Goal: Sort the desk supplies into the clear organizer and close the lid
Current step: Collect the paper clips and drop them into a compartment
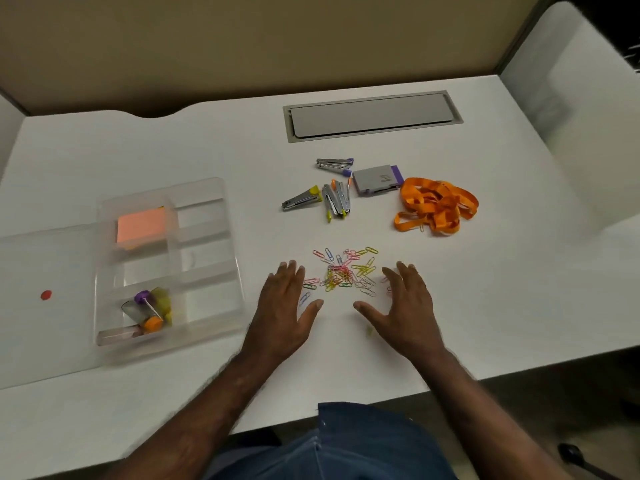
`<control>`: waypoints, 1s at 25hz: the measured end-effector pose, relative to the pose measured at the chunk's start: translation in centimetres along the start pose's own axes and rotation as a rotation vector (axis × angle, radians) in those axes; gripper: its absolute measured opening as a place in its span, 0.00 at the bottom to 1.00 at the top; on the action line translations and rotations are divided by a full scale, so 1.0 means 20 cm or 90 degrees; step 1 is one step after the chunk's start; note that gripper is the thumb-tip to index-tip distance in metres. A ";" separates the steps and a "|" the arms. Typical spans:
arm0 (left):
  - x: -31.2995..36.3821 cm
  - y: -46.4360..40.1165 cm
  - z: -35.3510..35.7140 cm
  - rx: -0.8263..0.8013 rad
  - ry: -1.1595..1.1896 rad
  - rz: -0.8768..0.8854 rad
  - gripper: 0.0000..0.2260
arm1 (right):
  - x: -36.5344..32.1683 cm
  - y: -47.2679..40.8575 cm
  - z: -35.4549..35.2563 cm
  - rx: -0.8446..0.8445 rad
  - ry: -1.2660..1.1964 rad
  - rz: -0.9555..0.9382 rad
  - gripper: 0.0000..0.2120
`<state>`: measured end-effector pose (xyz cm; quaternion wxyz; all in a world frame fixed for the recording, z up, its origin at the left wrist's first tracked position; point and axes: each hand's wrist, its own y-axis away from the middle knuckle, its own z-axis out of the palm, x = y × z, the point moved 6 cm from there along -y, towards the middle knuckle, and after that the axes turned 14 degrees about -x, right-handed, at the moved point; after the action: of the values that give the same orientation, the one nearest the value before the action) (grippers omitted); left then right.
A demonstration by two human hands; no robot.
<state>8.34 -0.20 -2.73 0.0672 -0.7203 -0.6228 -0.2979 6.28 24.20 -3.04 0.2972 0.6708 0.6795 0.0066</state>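
A wide white desk [485, 306] carries the scene, its near edge cut by the person's blue-denim lap and its far right side blurred. At the left sits a clear plastic compartmented organizer [207, 258], its transparent lid [41, 271] lying open flat to the left and hard to trace against the tabletop; one compartment holds a pad of orange sticky notes [141, 224], and the near-left one holds a jumble of small purple, orange and yellow-capped pieces too blurred to identify. Both bare forearms reach forward from the bottom of the frame. The left hand [285, 308] and right hand [403, 306] lie palm-down with fingers spread and straight, holding nothing, flanking a loose pile of multicoloured paper clips [343, 271]; a few stray clips lie at their fingertips, though contact cannot be made out. Beyond the pile lie a tangled heap of orange rubber bands [436, 206], a grey and purple box [377, 180], and scattered small metal clips with coloured tips [332, 199].
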 end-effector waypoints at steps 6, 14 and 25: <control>0.02 -0.01 0.21 -0.057 -0.041 -0.093 0.40 | 0.09 0.01 0.10 -0.061 0.033 -0.041 0.47; 0.21 -0.11 0.28 -0.042 0.086 0.038 0.31 | -0.03 -0.05 0.16 -0.104 0.110 -0.173 0.40; 0.13 -0.22 0.17 -0.045 0.036 0.133 0.26 | -0.16 -0.43 0.04 -0.128 0.124 -0.211 0.36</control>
<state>5.51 4.58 -5.41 0.0899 -0.7742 -0.5315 -0.3316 -1.32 20.08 -5.96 0.2928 0.5132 0.8018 0.0900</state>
